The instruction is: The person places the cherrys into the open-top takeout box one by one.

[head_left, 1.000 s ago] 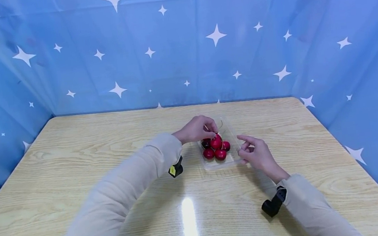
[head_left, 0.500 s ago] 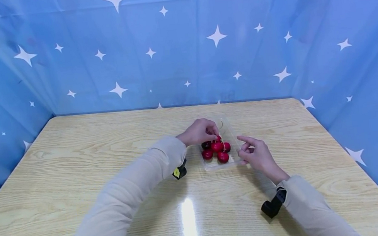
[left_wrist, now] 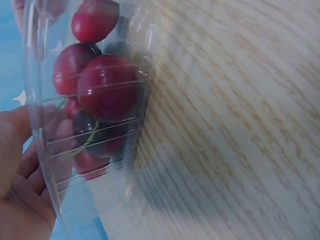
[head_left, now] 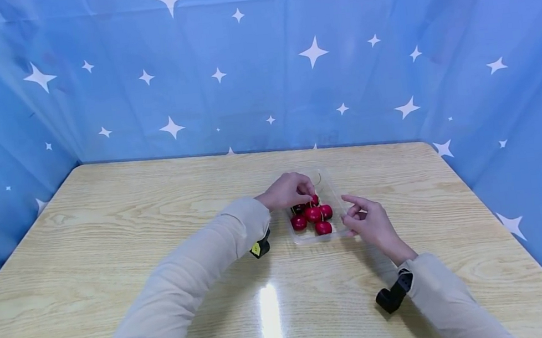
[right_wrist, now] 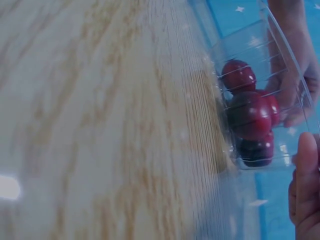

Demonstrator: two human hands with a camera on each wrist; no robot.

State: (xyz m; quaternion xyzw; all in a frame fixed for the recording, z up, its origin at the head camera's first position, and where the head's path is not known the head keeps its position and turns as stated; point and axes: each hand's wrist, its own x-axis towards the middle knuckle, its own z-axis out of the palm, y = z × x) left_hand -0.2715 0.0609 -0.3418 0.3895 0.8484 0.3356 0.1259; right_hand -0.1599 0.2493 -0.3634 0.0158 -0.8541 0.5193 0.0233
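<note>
A clear plastic box [head_left: 301, 240] holds several red cherries [head_left: 313, 215], some with thin green stems. My left hand [head_left: 287, 190] reaches in over the box's far left side. Its thumb and finger pinch a cherry [head_left: 314, 201] at the back of the cluster, which the fingertips partly cover. In the left wrist view, the left hand [left_wrist: 25, 170] shows partly through the clear wall, close to a green stem [left_wrist: 90, 137]. At the box's right rim, my right hand [head_left: 369, 222] pinches the edge with thumb and fingers; its thumb [right_wrist: 307, 160] stands by that rim in the right wrist view.
The box stands on a light wood-grain table [head_left: 154, 204], towards its back edge. A loose stem [head_left: 319, 178] lies in the far part of the box. Behind hangs a blue curtain [head_left: 262, 92] with white stars. Each wrist wears a small black camera [head_left: 390, 299].
My left hand has come down slightly and to the right. The raised cherry now sits lower, and the front cherries have shifted a little right. The right hand stays at the rim.
</note>
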